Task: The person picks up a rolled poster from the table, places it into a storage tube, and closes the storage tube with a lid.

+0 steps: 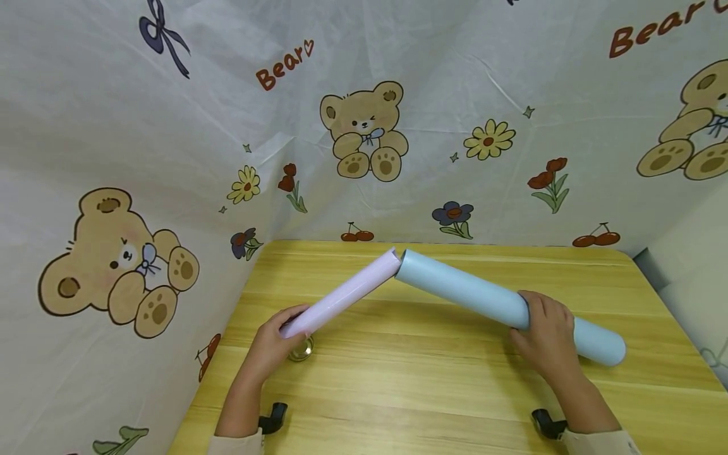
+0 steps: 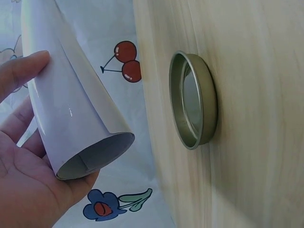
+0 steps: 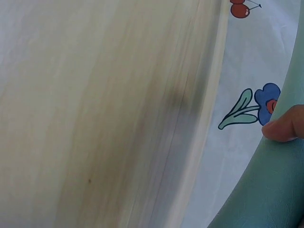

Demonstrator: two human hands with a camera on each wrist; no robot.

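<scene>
Left hand [image 1: 272, 344]: grasps lilac roll [image 1: 347, 292] | Right hand [image 1: 547, 332]: grasps blue tube [image 1: 463, 285] | Forward ends: just beside each other, contact indeterminate; long axes angled, unaligned.

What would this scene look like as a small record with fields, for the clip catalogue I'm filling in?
left hand: holds the lilac roll near its lower end
right hand: holds the pale blue tube, toward its right end
inner ends: raised and close together; contact cannot be told
metal dish: round, shallow, gold-coloured, beside the left hand on the table
table: wood-grain surface
backdrop: white, printed with bears, flowers and cherries
</scene>
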